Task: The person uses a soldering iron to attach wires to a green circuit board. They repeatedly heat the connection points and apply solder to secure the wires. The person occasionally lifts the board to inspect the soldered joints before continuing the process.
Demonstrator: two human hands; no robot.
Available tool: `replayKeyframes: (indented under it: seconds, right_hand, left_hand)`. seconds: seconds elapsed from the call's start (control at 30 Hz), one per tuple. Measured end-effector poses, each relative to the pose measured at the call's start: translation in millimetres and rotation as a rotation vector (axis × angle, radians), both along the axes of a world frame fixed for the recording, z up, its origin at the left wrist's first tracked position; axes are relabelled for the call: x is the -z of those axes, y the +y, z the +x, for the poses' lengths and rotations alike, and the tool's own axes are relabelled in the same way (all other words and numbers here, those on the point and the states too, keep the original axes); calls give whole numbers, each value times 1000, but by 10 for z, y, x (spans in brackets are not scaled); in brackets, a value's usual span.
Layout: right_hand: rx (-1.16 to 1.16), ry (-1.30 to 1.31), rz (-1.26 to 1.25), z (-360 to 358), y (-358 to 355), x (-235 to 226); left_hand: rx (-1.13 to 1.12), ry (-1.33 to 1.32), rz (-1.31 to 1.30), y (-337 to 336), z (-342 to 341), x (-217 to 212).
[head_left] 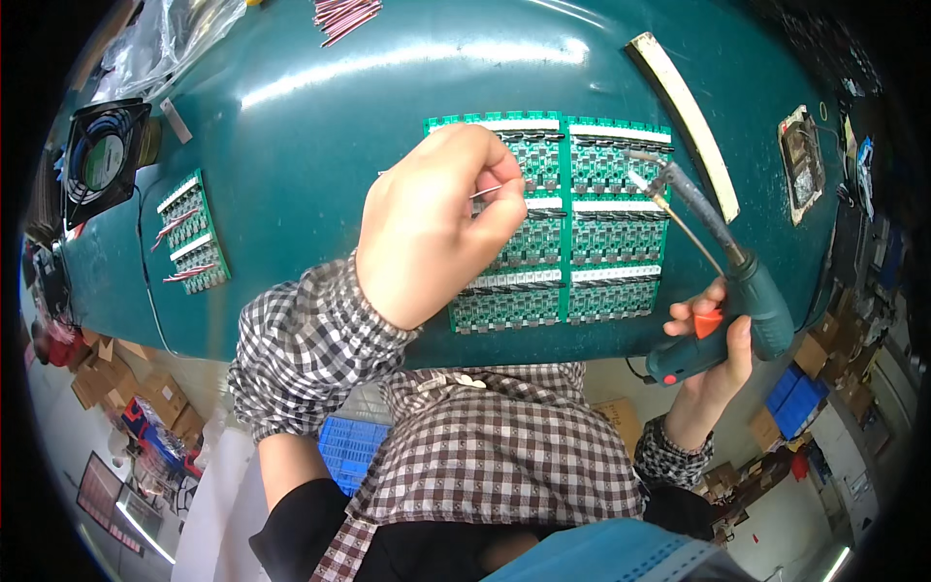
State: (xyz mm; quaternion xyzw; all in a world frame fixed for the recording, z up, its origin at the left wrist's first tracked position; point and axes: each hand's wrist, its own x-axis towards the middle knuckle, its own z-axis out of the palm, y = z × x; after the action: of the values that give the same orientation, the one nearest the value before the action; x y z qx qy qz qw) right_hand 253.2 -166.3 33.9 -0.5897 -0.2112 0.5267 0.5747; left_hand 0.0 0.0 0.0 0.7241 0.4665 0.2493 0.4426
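My left hand (432,218) is over the left part of a green circuit board panel (613,233), thumb and forefinger pinched on a thin wire (484,193); the hand hides part of the boards beneath. My right hand (729,367) grips a dark green soldering gun (764,306) with a red trigger. The gun's long metal tip (635,178) points left, above the panel's upper right section. White connector strips and black parts run in rows across the panel, which lies flat near the table's front edge.
A smaller board with red wires (194,233) lies at left, near a black fan (100,155). A bundle of red wires (346,19) is at the back. A curved pale strip (684,121) and a worn metal tray (801,163) lie at right on the green table (320,136).
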Motion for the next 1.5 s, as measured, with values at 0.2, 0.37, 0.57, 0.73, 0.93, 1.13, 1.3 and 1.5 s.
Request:
replayKeyframes:
  seconds: [0.2, 0.37, 0.57, 0.73, 0.93, 1.13, 1.3, 1.5]
  right_hand:
    - [-20, -6, -5, -37, 49, 72]
    - [-22, -1, 9, -56, 95, 62]
    - [76, -28, -35, -115, 115, 47]
    - [9, -70, -43, -87, 106, 42]
    - [16, -88, -67, -107, 125, 17]
    - [24, -111, -71, -135, 120, 9]
    - [-30, -209, -101, -164, 104, 4]
    - [-108, -323, -91, -217, 123, -4]
  left_hand:
    - [34, 95, 237, 125, 33, -51]
    - [127, 75, 204, 205, 147, 106]
    - [103, 185, 203, 227, 152, 190]
    - [74, 69, 159, 208, 194, 162]
    - [71, 141, 270, 187, 242, 258]
    - [54, 126, 275, 190, 262, 289]
    - [57, 85, 212, 227, 251, 282]
    - [61, 77, 222, 214, 256, 287]
